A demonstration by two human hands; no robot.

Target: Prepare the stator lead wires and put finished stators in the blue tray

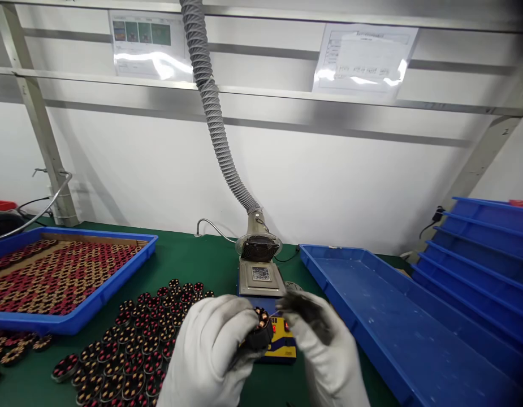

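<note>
My left hand (214, 347), in a white glove, is closed around a small black motor stator (261, 330) with copper windings showing on its face. Just to the right, my right hand (324, 339) is gloved too, its fingers pressed together and their dark, dirty fingertips blurred. A thin strand seems to run between the stator and these fingertips; what they pinch is too small to make out. Behind both hands stands a blue and yellow heating unit (282, 345) with red digits, partly hidden. Its metal top (261, 274) carries a patterned square.
Many similar stators (134, 350) lie loose on the green table (185, 249) at left. A blue tray (112, 282) beyond holds rows of red and copper-coloured ones. At right are another blue tray (397, 322) and stacked blue trays (477, 271). A grey hose (212, 107) hangs down mid-view.
</note>
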